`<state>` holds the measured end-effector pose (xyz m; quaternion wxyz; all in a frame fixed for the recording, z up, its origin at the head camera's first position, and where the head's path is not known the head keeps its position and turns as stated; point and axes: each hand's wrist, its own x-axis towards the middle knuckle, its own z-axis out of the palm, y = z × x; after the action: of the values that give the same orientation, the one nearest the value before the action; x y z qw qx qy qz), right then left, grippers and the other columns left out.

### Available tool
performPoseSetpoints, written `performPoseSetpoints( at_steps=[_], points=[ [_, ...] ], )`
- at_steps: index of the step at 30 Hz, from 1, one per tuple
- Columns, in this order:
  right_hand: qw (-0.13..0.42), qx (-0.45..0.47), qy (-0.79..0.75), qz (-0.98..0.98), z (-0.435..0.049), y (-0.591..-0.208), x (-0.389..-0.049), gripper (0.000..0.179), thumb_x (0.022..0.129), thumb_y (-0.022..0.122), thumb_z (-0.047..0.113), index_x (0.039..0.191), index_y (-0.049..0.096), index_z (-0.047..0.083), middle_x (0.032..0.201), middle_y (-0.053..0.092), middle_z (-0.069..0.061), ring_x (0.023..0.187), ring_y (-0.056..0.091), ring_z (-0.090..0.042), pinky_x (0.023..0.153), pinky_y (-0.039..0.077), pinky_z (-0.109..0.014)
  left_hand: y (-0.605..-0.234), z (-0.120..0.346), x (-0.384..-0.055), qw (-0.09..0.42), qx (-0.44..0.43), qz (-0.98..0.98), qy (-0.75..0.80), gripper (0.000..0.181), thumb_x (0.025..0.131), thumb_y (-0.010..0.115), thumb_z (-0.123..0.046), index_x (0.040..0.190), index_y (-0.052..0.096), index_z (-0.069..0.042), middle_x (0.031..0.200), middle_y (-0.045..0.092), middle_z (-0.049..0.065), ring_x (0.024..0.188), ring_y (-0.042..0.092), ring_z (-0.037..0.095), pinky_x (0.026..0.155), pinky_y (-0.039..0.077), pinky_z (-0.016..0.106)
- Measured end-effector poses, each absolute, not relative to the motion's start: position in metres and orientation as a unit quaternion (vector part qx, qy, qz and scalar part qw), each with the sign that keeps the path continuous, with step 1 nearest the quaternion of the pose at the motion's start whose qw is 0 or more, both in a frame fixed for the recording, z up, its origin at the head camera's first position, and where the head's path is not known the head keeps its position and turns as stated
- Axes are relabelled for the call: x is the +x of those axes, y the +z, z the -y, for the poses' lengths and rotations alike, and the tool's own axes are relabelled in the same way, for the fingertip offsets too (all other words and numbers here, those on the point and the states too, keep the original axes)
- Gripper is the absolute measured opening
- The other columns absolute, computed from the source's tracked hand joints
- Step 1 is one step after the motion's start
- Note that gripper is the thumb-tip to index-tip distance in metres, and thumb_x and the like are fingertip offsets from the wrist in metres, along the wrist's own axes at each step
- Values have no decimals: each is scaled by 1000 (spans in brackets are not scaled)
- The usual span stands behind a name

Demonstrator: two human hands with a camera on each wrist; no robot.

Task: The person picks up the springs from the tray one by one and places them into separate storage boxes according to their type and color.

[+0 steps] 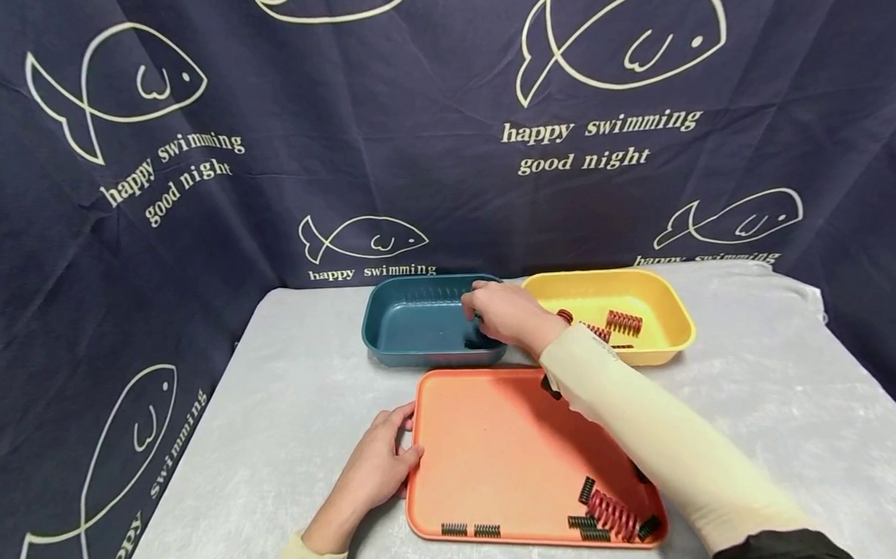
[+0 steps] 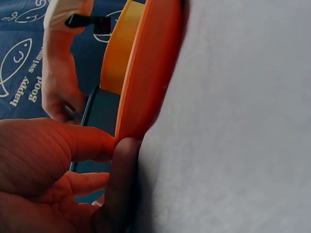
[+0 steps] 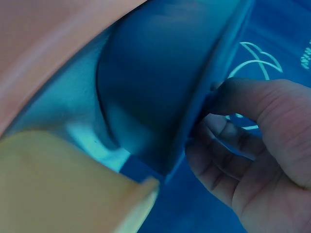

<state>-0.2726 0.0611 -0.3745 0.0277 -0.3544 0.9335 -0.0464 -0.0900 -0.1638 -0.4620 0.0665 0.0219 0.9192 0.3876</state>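
My left hand [image 1: 377, 462] pinches the left rim of an orange tray [image 1: 493, 444] between thumb and fingers, as the left wrist view shows up close. Over the right end of a blue bin [image 1: 429, 355] is my right hand [image 1: 509, 310], its fingers curled downward. At its fingertips [image 3: 218, 99] there seems to be a small dark thing, mostly hidden. On the tray, a large red spring [image 1: 614, 512] lies at the near right among several small black springs [image 1: 594, 534]. Two more black springs [image 1: 455, 529] lie along the near edge.
Right of the blue bin stands a yellow bin [image 1: 668, 328] holding several red springs [image 1: 625, 323]. My right forearm crosses above the tray's right side and part of the yellow bin. A dark fish-print cloth [image 1: 444, 180] hangs behind the pale table [image 1: 302, 386].
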Motion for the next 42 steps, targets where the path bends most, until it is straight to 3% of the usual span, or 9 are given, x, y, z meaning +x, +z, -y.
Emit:
performPoseSetpoints(
  at_steps=[9, 17, 28, 33, 38, 42],
  points=[
    [74, -345, -22, -935, -38, -387, -289, 25, 94, 58, 0, 108, 74, 14, 106, 64, -4, 100, 60, -24, 88, 52, -40, -462, 164, -89, 66, 24, -916, 394, 62, 90, 76, -7, 148, 53, -4, 107, 52, 7, 64, 52, 15, 53, 47, 28],
    [116, -314, -15, -942, -26, -402, -298, 15, 97, 62, 5, 100, 70, 16, 101, 64, -2, 94, 57, -21, 85, 50, -36, -461, 163, -90, 68, 22, -919, 387, 63, 90, 76, -8, 148, 53, -5, 107, 52, 6, 67, 51, 14, 56, 45, 29],
    [118, -319, -17, -940, -28, -411, -301, 13, 98, 61, 6, 96, 67, 18, 98, 62, -2, 91, 56, -21, 84, 50, -36, -460, 163, -90, 65, 20, -920, 385, 62, 90, 76, -8, 148, 53, -4, 105, 52, 6, 67, 50, 14, 55, 46, 28],
    [104, -338, -5, -935, -34, -398, -295, 9, 98, 65, 12, 104, 69, 17, 100, 60, -2, 93, 55, -21, 85, 50, -37, -460, 164, -90, 59, 24, -921, 383, 62, 90, 76, -8, 147, 53, -4, 105, 52, 6, 68, 50, 14, 56, 45, 28],
    [91, -360, -19, -928, -46, -377, -283, 24, 98, 70, 16, 122, 70, 14, 115, 62, -7, 96, 61, -23, 89, 54, -42, -460, 164, -91, 55, 28, -926, 373, 62, 90, 76, -9, 147, 54, -4, 105, 52, 5, 69, 49, 13, 59, 43, 29],
    [71, -380, -27, -922, -60, -367, -272, 26, 97, 72, 16, 122, 69, 12, 113, 62, -7, 91, 62, -23, 85, 54, -41, -461, 165, -91, 57, 29, -926, 372, 61, 90, 76, -9, 147, 54, -4, 106, 53, 5, 69, 49, 13, 59, 44, 29]
  ],
)
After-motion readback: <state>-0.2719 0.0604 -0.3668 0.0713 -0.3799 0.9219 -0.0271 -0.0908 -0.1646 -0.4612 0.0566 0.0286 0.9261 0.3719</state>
